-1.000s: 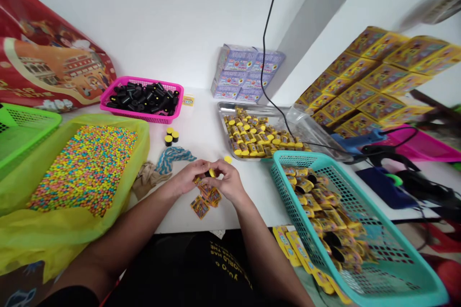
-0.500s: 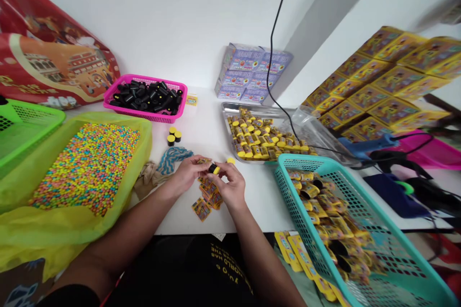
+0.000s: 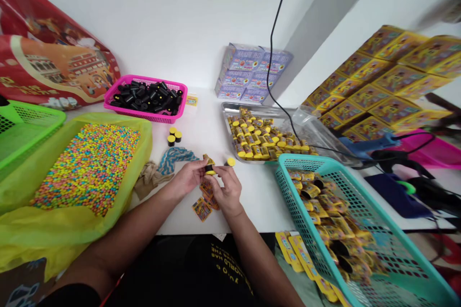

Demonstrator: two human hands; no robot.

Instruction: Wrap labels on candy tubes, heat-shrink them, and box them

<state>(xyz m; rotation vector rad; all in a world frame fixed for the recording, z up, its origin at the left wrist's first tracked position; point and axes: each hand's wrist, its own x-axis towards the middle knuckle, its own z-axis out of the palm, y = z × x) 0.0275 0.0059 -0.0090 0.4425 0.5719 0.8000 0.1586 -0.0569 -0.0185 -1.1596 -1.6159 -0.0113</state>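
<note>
Between the fingertips of the left hand and the right hand sits a small black cylinder with a yellow end. The left thumb and fingers look pinched on a yellow printed sleeve, just above it. The right fingers curve loosely at the yellow end; I cannot tell whether they grip. Half a second ago the cylinder leaned toward the right fingers, with the sleeve off to its left; now the yellow end faces down and the sleeve is over the black part. To my eye, the two pieces are only now meeting.

Right below the fingers lie flat orange printed pieces on the white table. Just beyond the right fingertips stands a yellow-topped cylinder; three more stand up and left of the fingers, past a blue-and-white striped cloth.

Farther left of the fingers, a bin lined with yellow plastic holds bright little beads or sweets; behind it, a pink plastic basket holds black cylinders. Rightward are a shiny metal tray and a teal plastic basket, both bearing yellow-wrapped pieces. Purple boxes stack against the white wall.
</note>
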